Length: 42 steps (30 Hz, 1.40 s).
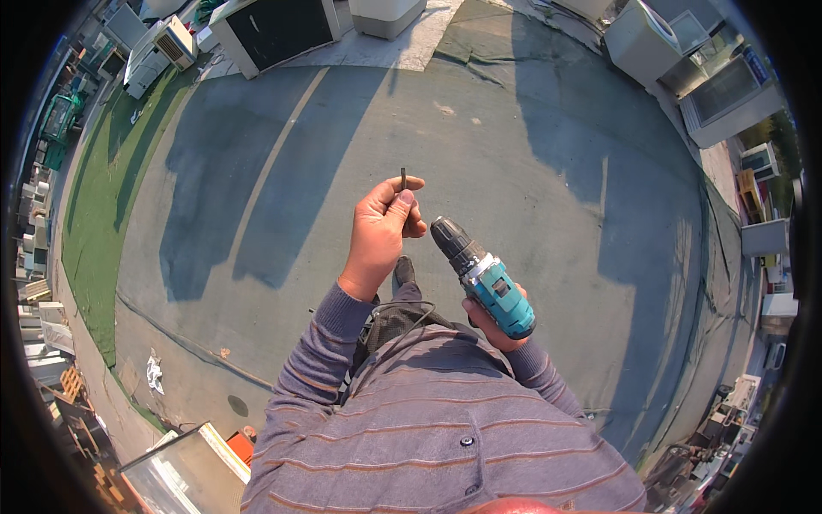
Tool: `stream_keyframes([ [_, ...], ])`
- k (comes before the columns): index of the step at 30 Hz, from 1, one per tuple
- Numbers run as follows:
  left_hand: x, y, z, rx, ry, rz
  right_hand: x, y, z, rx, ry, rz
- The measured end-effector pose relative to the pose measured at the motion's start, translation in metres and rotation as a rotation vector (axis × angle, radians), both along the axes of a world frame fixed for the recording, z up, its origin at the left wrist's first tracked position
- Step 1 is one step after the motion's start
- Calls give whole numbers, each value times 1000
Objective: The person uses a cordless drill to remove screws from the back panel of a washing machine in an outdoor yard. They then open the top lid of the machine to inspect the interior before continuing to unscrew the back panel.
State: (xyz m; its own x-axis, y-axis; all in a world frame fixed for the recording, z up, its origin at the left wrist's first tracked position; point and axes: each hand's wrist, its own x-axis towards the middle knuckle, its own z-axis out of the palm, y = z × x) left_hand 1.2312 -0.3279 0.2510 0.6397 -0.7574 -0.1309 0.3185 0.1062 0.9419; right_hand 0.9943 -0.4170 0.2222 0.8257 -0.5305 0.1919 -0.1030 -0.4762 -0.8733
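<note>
Between the thumb and fingers of my left hand (384, 218) is a small, thin, dark bit (403, 176), held upright with its tip sticking up past the fingers. My right hand (492, 325) is wrapped round the handle of a teal and black cordless drill (495, 291). The drill's black chuck (452, 238) points up and left, toward my left hand, with a gap between them. I cannot make out whether anything sits in the chuck. The drill hides most of my right fingers and the handle.
Grey-green sheeting (360, 154) covers the ground, with long shadows across it. A white cabinet with a dark front (278, 32) stands at the far edge. White appliances (640, 41) line the right side. A glass-topped case (193, 471) stands near left, and a crumpled white scrap (154, 373) lies beyond it.
</note>
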Motion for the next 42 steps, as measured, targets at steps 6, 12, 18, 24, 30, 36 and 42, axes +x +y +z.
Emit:
stream_keyframes([
  [6, 68, -61, 12, 95, -638, -156, 60, -62, 14, 46, -82, -22],
  [12, 124, -128, 36, 41, -963, -319, 100, -121, 22, 2, -152, -39],
  [18, 176, -205, 39, -3, -1229, -548, 107, -206, 0, 704, -77, 39],
  [24, 226, -333, 52, 50, -1280, -610, 174, -345, -7, 911, -78, 73],
  [30, 273, -447, 73, 16, -1367, -625, 229, -456, 1, 1012, -159, 135],
  [36, 328, -535, 82, -40, -1282, -708, 268, -536, 7, 1123, -180, 154],
  [42, 402, -628, 64, 19, -1008, -496, 331, -627, -13, 1170, -276, 208],
])
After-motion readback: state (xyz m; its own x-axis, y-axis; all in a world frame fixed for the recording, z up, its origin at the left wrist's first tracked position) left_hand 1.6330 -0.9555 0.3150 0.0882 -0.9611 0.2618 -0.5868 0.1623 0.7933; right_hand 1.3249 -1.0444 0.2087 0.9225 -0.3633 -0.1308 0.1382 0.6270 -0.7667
